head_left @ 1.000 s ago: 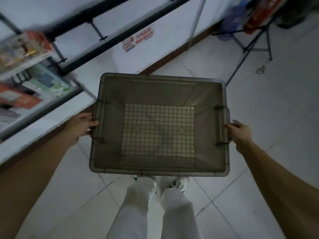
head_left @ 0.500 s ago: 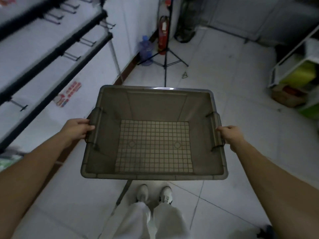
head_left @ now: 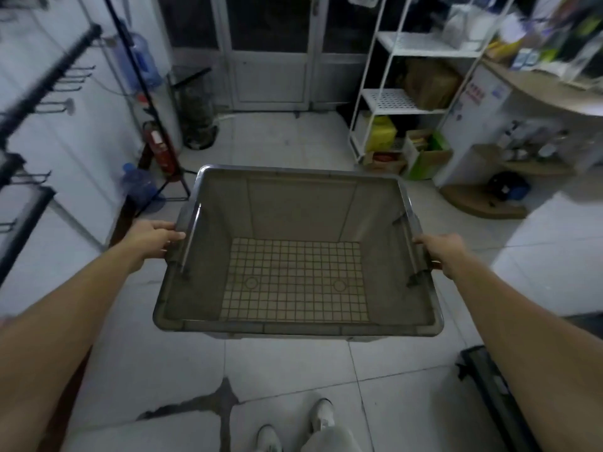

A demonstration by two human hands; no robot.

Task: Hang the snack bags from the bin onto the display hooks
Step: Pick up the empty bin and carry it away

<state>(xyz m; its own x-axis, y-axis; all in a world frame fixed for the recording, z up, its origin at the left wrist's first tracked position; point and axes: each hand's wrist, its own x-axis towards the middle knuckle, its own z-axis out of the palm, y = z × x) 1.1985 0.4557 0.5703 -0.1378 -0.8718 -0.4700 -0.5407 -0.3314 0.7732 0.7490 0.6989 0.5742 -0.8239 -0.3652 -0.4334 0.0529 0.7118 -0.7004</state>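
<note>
Grey bin [head_left: 208,324] between left hand [head_left: 150,239], right hand [head_left: 441,249]

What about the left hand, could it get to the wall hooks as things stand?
Probably not yet: the left hand grips the bin, shared with the right hand; the hooks sit well aside.

The bin [head_left: 295,328] is held above the floor [head_left: 287,363], the left hand [head_left: 153,238] gripping its left handle and the right hand [head_left: 439,247] its right. Hooks [head_left: 62,106] jut from the wall left of the bin. An extinguisher [head_left: 160,148] and a jug [head_left: 140,187] stand behind its left corner. A door [head_left: 270,53] lies behind the bin, with a shelf unit [head_left: 398,99] behind and to the right. Shoes [head_left: 321,415] stand before it.
</note>
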